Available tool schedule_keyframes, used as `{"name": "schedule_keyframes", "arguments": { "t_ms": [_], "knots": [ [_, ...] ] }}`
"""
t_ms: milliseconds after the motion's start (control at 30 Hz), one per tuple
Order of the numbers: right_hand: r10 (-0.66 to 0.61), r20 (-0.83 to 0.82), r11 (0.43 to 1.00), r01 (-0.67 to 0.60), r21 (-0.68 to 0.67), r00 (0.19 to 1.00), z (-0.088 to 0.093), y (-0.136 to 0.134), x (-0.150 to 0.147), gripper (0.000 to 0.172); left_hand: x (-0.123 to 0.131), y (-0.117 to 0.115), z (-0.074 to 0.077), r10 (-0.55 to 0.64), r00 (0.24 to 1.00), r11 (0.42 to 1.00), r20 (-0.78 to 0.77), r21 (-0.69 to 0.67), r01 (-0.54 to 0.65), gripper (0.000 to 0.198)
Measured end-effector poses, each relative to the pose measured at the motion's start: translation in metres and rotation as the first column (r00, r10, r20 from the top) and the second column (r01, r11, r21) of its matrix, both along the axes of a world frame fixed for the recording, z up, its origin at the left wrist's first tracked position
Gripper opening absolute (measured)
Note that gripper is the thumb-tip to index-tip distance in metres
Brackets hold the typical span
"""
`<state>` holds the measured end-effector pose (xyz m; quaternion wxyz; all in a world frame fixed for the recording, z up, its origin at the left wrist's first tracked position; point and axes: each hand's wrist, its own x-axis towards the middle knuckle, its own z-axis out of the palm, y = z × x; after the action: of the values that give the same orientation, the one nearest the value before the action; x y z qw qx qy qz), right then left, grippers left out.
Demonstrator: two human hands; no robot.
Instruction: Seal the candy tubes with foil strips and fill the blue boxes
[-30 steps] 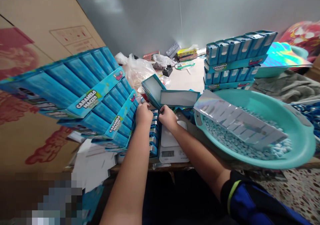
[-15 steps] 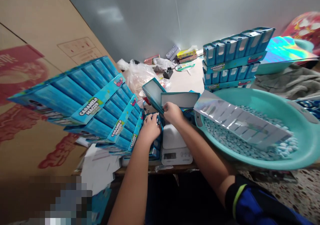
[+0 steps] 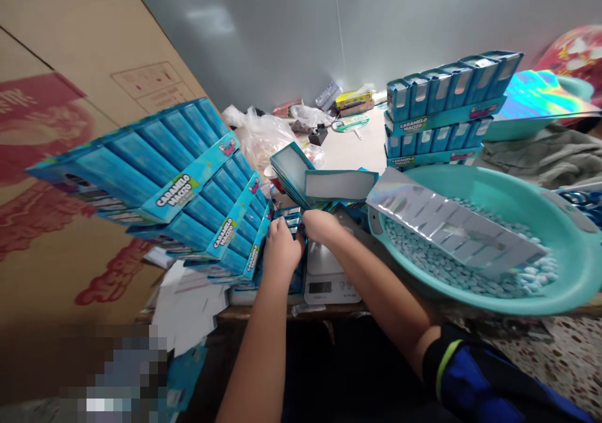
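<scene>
My left hand [image 3: 283,247] is closed round small blue candy boxes [image 3: 292,212], its thumb on their right side. They stand in a row with their ends showing, low between the tilted stack and the kitchen scale [image 3: 332,288]. Against the right edge of these boxes, my right hand [image 3: 322,225] has its fingers curled in; its fingertips are hidden, so what they grip cannot be made out. Just behind the hands lean blue display trays [image 3: 342,185] with pale insides. My right forearm passes over the scale's right side.
To the left lean stacked filled blue display boxes [image 3: 183,191] before a large cardboard carton [image 3: 42,160]. At right, a turquoise basin [image 3: 576,254] holds loose pale candies and a silvery strip of packaging [image 3: 451,222]. More filled boxes [image 3: 437,122] stand behind it. Plastic bags [image 3: 258,138] lie at the back.
My right hand has left the pale-lined display tray and come down to the small boxes beside my left hand. The ends of those boxes now show above my left fingers.
</scene>
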<state>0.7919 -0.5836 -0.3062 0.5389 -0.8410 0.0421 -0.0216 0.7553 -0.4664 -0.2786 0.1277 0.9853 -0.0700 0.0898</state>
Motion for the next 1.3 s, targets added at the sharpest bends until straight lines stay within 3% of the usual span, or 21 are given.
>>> {"name": "schedule_keyframes", "arguments": {
  "t_ms": [133, 233, 300, 367, 433, 500, 567, 633, 700, 767, 867, 967, 1133, 1300],
  "knots": [
    [0.106, -0.022, 0.989, -0.107, -0.103, 0.994, 0.004, -0.004, -0.004, 0.018, -0.014, 0.0, 0.009, -0.002, 0.999, 0.999, 0.035, -0.032, 0.003, 0.057],
    [0.121, 0.004, 0.982, -0.119, -0.149, 0.993, 0.011, -0.011, -0.002, 0.02, -0.056, 0.013, 0.007, -0.089, 0.96, 0.99, 0.267, -0.082, 0.114, 0.043],
    [0.096, 0.039, 0.983, -0.088, -0.162, 0.995, 0.014, -0.014, 0.0, 0.019, -0.094, 0.029, -0.008, -0.091, 0.891, 0.975, 0.444, -0.142, 0.17, 0.027],
    [0.053, 0.083, 0.987, -0.04, -0.153, 0.995, 0.014, -0.013, 0.002, 0.015, -0.129, 0.048, -0.033, 0.023, 0.832, 0.955, 0.554, -0.259, 0.145, 0.007],
    [0.019, 0.124, 0.993, -0.004, -0.118, 0.992, 0.01, -0.007, 0.003, 0.027, -0.153, 0.066, -0.059, 0.192, 0.82, 0.918, 0.539, -0.394, 0.044, 0.019],
    [0.011, 0.147, 0.998, -0.002, -0.064, 0.989, 0.004, 0.001, 0.003, 0.037, -0.162, 0.078, -0.079, 0.304, 0.881, 0.879, 0.361, -0.463, -0.114, 0.036],
    [0.022, 0.135, 1.0, -0.022, -0.003, 0.991, -0.005, 0.008, 0.003, 0.041, -0.161, 0.082, -0.089, 0.324, 0.93, 0.882, 0.172, -0.412, -0.23, 0.05],
    [0.032, 0.098, 0.998, -0.038, 0.055, 0.995, -0.015, 0.014, 0.004, 0.043, -0.157, 0.079, -0.088, 0.307, 0.948, 0.928, 0.085, -0.245, -0.279, 0.057],
    [0.036, 0.058, 0.994, -0.041, 0.1, 0.998, -0.023, 0.016, 0.007, 0.046, -0.152, 0.072, -0.082, 0.316, 0.946, 0.949, 0.076, -0.03, -0.315, 0.061],
    [0.042, 0.023, 0.991, -0.044, 0.127, 0.999, -0.027, 0.016, 0.01, 0.048, -0.148, 0.065, -0.076, 0.328, 0.94, 0.931, 0.091, 0.136, -0.338, 0.065],
    [0.06, -0.002, 0.987, -0.059, 0.146, 0.998, -0.026, 0.011, 0.013, 0.049, -0.145, 0.06, -0.073, 0.31, 0.939, 0.912, 0.147, 0.234, -0.338, 0.069],
    [0.059, 0.033, 0.985, -0.063, 0.159, 0.998, -0.021, 0.008, 0.013, 0.039, -0.143, 0.061, -0.082, 0.29, 0.925, 0.912, 0.248, 0.221, -0.345, 0.07],
    [-0.002, 0.115, 0.983, -0.019, 0.182, 0.993, -0.012, 0.01, 0.01, 0.025, -0.134, 0.064, -0.105, 0.27, 0.894, 0.943, 0.359, 0.09, -0.321, 0.08],
    [-0.05, 0.17, 0.965, 0.004, 0.261, 0.984, 0.004, 0.014, 0.006, 0.037, -0.121, 0.062, -0.125, 0.325, 0.842, 0.945, 0.431, -0.183, -0.271, 0.096]
  ]
}}
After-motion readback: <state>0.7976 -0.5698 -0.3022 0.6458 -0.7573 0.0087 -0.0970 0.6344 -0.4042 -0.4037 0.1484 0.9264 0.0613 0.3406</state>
